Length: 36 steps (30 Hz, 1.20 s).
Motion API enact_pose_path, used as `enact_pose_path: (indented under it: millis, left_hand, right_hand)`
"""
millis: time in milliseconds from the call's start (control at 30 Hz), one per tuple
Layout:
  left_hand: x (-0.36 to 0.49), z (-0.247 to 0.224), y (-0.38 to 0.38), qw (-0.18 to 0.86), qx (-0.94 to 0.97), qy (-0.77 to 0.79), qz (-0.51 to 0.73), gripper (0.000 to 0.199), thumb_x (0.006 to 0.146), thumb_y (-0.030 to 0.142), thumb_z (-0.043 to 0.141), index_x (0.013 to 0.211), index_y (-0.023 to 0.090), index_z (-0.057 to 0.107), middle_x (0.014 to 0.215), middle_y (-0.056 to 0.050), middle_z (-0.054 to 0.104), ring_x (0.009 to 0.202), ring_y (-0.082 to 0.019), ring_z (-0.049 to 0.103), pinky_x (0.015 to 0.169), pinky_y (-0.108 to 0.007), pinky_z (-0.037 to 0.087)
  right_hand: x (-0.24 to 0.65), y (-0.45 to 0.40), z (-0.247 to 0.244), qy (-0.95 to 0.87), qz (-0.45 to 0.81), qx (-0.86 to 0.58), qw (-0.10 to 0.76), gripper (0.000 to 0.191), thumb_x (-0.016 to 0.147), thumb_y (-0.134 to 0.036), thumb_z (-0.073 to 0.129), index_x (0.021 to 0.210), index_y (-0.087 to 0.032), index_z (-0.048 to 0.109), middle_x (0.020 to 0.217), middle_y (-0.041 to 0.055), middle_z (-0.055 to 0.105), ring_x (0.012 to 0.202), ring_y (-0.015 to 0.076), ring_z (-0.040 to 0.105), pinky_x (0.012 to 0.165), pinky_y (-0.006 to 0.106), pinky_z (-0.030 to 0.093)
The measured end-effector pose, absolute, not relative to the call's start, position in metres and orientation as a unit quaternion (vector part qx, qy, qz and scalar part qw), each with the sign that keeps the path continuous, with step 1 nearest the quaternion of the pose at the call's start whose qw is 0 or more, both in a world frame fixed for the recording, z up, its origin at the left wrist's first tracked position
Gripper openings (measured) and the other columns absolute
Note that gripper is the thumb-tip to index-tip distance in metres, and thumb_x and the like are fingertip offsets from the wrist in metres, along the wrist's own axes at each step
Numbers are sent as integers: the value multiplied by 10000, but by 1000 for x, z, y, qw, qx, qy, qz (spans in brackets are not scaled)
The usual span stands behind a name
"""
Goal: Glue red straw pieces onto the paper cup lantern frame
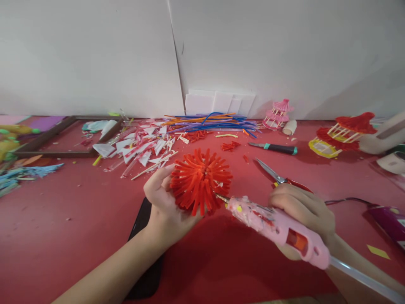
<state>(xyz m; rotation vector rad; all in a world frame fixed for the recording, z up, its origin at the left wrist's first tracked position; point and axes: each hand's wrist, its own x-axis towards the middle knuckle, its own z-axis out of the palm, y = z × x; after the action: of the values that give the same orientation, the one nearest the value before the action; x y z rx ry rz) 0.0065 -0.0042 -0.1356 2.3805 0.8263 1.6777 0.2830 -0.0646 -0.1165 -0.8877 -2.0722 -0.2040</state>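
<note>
My left hand [162, 202] cups a spiky red ball [199, 180] made of short straw pieces, held just above the red table [79, 219]. A pink glue gun [278, 230], smeared with glue and coloured specks, is gripped in my right hand [303, 211]. Its nozzle tip touches the lower right side of the ball. A clear glue stick [363, 278] sticks out of the gun's back toward the lower right.
Red-handled scissors [275, 175] lie just behind my right hand, a craft knife [275, 147] further back. Coloured straws [211, 121], cut scraps [139, 150], two small straw pavilions [277, 113] [343, 133] and white foam pieces line the wall. A dark phone [144, 249] lies under my left forearm.
</note>
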Motion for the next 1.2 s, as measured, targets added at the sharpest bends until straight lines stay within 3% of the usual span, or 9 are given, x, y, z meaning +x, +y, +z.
enact_pose_path:
  millis: [233, 333, 467, 600, 733, 867, 967, 1067, 1200]
  left_hand:
    - [5, -136, -1, 47, 775, 291, 559, 864, 887, 344, 820, 1564, 322, 283, 1135, -81, 603, 905, -254, 742, 767, -474, 684]
    - [4, -136, 3, 65, 759, 321, 562, 867, 842, 286, 852, 1504, 297, 292, 1213, -92, 587, 999, -257, 739, 810, -451, 670]
    - [3, -139, 6, 150, 747, 329, 558, 848, 831, 280, 864, 1459, 279, 294, 1207, -85, 582, 1012, -246, 728, 836, -432, 648]
    - [1, -144, 6, 162, 764, 317, 538, 866, 803, 334, 874, 1457, 274, 310, 1223, -101, 551, 1101, -282, 666, 909, -492, 612]
    - [0, -144, 6, 214, 776, 294, 516, 848, 835, 321, 848, 1470, 296, 286, 1214, -94, 565, 1113, -280, 664, 928, -491, 607]
    - [-2, -141, 4, 263, 783, 280, 488, 878, 837, 272, 832, 1493, 329, 251, 1236, -89, 552, 1154, -288, 648, 966, -526, 604]
    - [-7, -140, 3, 278, 799, 281, 453, 928, 828, 297, 840, 1526, 342, 230, 1339, -121, 474, 1264, -326, 588, 1043, -600, 570]
    - [-11, -139, 3, 291, 805, 282, 433, 981, 826, 335, 859, 1554, 379, 203, 1409, -131, 388, 1344, -342, 531, 1085, -619, 548]
    - [-13, -136, 7, 320, 803, 269, 424, 1043, 826, 385, 882, 1579, 410, 161, 1358, -129, 429, 1250, -326, 608, 974, -562, 624]
  right_hand:
    - [291, -61, -113, -841, -87, -339, 413, 64, 977, -210, 532, 937, -242, 570, 751, 22, 617, 650, 180, 582, 575, 330, 485]
    - [303, -51, -116, -777, 3, -435, 456, 82, 893, -267, 622, 973, -248, 623, 830, 41, 691, 704, 209, 673, 620, 348, 543]
    - [316, -29, -120, -649, 139, -662, 348, 183, 884, -415, 582, 840, -237, 594, 642, -1, 629, 533, 195, 591, 506, 319, 449]
    - [313, -15, -124, -629, 122, -741, 201, 265, 884, -491, 575, 796, -243, 538, 752, 44, 679, 672, 219, 651, 612, 313, 459]
    - [304, -14, -135, -669, 68, -728, 136, 306, 947, -442, 525, 713, -255, 460, 706, 57, 640, 662, 229, 622, 630, 330, 380]
    - [299, -21, -142, -684, 54, -718, 116, 314, 974, -441, 519, 728, -245, 505, 715, 77, 646, 693, 259, 639, 613, 343, 351]
    - [296, -29, -137, -701, 20, -699, 140, 254, 994, -409, 525, 819, -229, 564, 844, 97, 685, 840, 291, 675, 661, 354, 420]
    - [287, -39, -129, -793, 66, -573, 197, 113, 1003, -284, 554, 940, -223, 627, 978, 77, 713, 936, 250, 686, 784, 362, 522]
    - [271, -48, -126, -878, 148, -435, 137, 171, 1018, -139, 525, 993, -204, 680, 1065, 89, 730, 1015, 240, 697, 930, 417, 581]
